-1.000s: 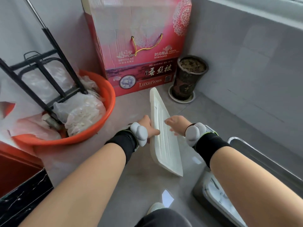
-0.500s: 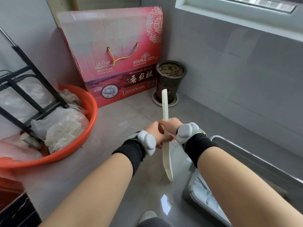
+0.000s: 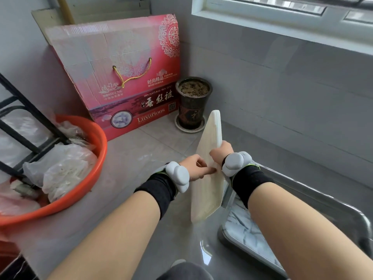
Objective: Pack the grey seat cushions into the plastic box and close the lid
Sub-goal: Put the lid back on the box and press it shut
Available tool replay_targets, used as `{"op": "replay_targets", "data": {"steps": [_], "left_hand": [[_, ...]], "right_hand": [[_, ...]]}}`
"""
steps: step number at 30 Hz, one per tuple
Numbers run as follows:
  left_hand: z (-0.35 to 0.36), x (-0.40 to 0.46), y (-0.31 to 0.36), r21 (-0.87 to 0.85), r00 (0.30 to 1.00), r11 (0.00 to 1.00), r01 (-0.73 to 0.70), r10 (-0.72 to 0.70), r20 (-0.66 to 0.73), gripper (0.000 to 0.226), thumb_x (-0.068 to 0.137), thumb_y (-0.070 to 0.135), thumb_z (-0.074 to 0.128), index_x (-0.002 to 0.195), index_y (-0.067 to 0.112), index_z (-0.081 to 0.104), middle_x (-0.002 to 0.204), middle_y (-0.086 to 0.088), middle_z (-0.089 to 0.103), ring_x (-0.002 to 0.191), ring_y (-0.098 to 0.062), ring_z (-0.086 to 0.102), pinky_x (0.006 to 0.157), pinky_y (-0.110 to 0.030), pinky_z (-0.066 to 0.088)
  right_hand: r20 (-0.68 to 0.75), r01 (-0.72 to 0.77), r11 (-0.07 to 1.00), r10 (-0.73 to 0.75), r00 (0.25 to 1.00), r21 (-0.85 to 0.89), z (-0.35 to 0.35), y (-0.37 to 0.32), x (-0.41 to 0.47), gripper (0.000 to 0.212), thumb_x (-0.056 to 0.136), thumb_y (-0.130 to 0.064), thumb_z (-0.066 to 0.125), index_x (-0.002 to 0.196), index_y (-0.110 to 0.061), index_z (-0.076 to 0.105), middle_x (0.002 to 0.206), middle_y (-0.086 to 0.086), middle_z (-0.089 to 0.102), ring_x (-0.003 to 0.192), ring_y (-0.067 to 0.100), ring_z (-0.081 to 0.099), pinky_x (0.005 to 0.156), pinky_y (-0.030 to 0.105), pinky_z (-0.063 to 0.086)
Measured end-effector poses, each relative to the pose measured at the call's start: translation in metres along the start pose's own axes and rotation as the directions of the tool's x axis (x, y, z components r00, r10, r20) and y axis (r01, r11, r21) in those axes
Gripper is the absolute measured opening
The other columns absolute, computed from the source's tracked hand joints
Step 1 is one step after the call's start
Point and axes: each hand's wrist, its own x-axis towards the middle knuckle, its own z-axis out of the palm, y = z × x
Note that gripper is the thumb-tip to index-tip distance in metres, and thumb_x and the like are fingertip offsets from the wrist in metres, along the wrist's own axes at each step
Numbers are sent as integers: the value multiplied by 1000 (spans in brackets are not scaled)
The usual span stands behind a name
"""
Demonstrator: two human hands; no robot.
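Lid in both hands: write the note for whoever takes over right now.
Left hand: grips the white lid at its near edge, fingers on the face.
Right hand: grips the lid's far edge.
Lid: held upright, on edge, above the floor and left of the plastic box.
Box: open at lower right, with grey-white fabric inside, apparently a cushion.
Done: at least some packing, it seems.
Left: lay the lid flat over the box and press it shut. Whether more cushions wait cannot be told.

Grey tiled floor (image 3: 141, 150) (glossy), window (image 3: 282, 15)
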Motion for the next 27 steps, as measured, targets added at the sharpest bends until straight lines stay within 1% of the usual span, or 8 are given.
{"op": "replay_targets", "data": {"steps": [5,9,13,15,17,19,23,27], "left_hand": [[-3,-3,9,61,998,997,-44,47,-49,31,81,37,68,93,14,51,83,0,59,81,-17,58,58,-21,42],[3,-8,27,121,995,989,-86,92,-44,29,81,38,68,90,15,53,84,-2,59,83,-18,55,72,-27,45],[14,-18,52,209,984,965,-159,171,-43,31,81,39,67,94,14,54,91,-3,60,86,-19,56,82,-34,48],[19,-25,63,211,981,961,-180,192,-34,31,82,38,67,95,13,55,92,-4,61,84,-19,56,75,-30,48],[24,-32,71,216,976,954,-207,218,-30,30,83,38,67,95,13,55,93,-4,60,83,-18,55,69,-27,45],[28,-37,78,237,970,944,-228,242,-30,30,83,39,66,95,13,55,94,-4,60,83,-18,54,69,-26,42],[38,-44,87,281,968,932,-231,249,-31,29,85,38,64,97,13,55,93,-5,59,75,-17,51,61,-26,40],[56,-50,95,301,967,923,-238,255,-15,26,85,36,65,90,13,54,88,-5,58,78,-19,51,63,-27,41]], "right_hand": [[-97,65,984,-50,994,163,-49,11,-16,40,85,-8,53,125,-4,50,106,11,58,89,26,54,76,32,44],[-215,120,970,-74,974,210,-92,20,-40,43,86,-10,54,128,-6,46,103,8,55,83,26,52,66,31,45],[-316,158,960,-79,946,232,-132,29,-69,41,86,-12,53,127,-9,49,104,4,56,89,24,55,77,34,49],[-366,161,956,-62,929,247,-151,38,-84,41,86,-12,53,126,-11,52,104,4,57,91,24,56,82,35,50],[-407,176,949,-57,912,261,-169,48,-100,38,85,-10,52,123,-10,55,102,4,58,89,24,56,79,32,49],[-447,189,940,-44,894,284,-187,60,-115,35,85,-8,52,119,-9,58,100,5,59,88,23,56,79,31,48],[-498,189,929,-5,867,319,-220,84,-141,32,84,-9,54,116,-6,59,98,7,60,87,24,57,89,40,51],[-534,188,925,20,845,331,-246,107,-159,28,83,-7,55,110,0,59,94,9,59,82,23,54,77,35,50]]}}
